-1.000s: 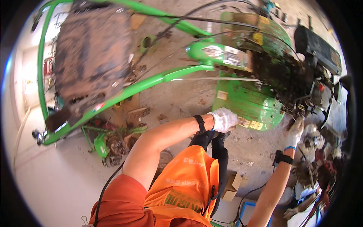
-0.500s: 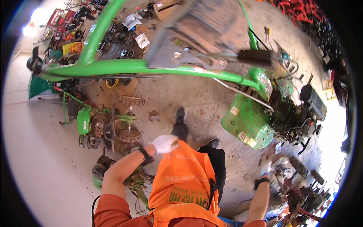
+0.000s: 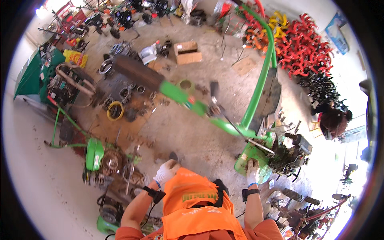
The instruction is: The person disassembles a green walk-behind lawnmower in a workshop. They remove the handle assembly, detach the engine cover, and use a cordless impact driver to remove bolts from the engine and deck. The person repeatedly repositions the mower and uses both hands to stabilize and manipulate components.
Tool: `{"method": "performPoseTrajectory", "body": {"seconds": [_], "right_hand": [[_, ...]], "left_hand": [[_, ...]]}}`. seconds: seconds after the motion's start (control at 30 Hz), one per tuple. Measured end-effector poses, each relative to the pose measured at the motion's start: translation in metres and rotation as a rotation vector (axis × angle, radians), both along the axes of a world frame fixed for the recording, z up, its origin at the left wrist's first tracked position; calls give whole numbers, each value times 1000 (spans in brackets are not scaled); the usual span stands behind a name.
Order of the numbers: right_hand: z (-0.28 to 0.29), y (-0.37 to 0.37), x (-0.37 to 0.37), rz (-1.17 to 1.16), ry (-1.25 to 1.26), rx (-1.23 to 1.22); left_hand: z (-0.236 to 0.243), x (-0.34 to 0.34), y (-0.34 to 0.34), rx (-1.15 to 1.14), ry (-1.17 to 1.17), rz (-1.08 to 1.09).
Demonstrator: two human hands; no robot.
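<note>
A green machine [image 3: 256, 104] has a curved tubular frame rising to the upper right, a blurred diagonal arm and an engine [image 3: 290, 158] at its lower right. My right hand [image 3: 253, 172], in a white glove, is at the machine's green guard [image 3: 243, 162]; its fingers are bent, apparently over it, though their grip is unclear. My left hand [image 3: 167, 172], also gloved, is closed beside the top of my orange apron [image 3: 194, 188]; what it holds, if anything, is hidden. A foot [image 3: 173, 156] shows just above it.
Smaller green machines [image 3: 94, 154] line the left. Metal parts, a yellow ring [image 3: 115, 113] and a cardboard box [image 3: 188, 58] lie on the floor. Red and yellow curved parts [image 3: 300, 48] are heaped upper right, near what looks like a crouching person [image 3: 336, 122]. More machinery [image 3: 308, 216] is lower right.
The view has tilted up, showing more of the workshop. The frame now stands more upright at the right. My right hand has come up to the guard, and my left hand has dropped lower.
</note>
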State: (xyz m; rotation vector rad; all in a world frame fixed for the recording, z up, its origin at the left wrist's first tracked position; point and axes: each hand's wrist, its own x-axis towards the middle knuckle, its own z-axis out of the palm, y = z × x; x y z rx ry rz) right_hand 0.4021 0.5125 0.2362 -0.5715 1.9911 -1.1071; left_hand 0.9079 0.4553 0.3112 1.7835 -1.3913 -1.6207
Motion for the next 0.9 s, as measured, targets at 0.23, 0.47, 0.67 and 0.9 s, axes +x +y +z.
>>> {"method": "performPoseTrajectory", "body": {"seconds": [0.23, 0.47, 0.67, 0.9], "right_hand": [[64, -112, 86, -436, -306, -727], [81, -129, 69, -524, -611, -560], [83, -131, 58, -504, -733, -641], [90, -135, 74, -668, -613, -622]], "left_hand": [[39, 58, -111, 69, 291, 217], [111, 54, -229, -423, 402, -5], [192, 54, -314, 197, 1231, -334], [212, 26, -407, 329, 1230, -1154]]}}
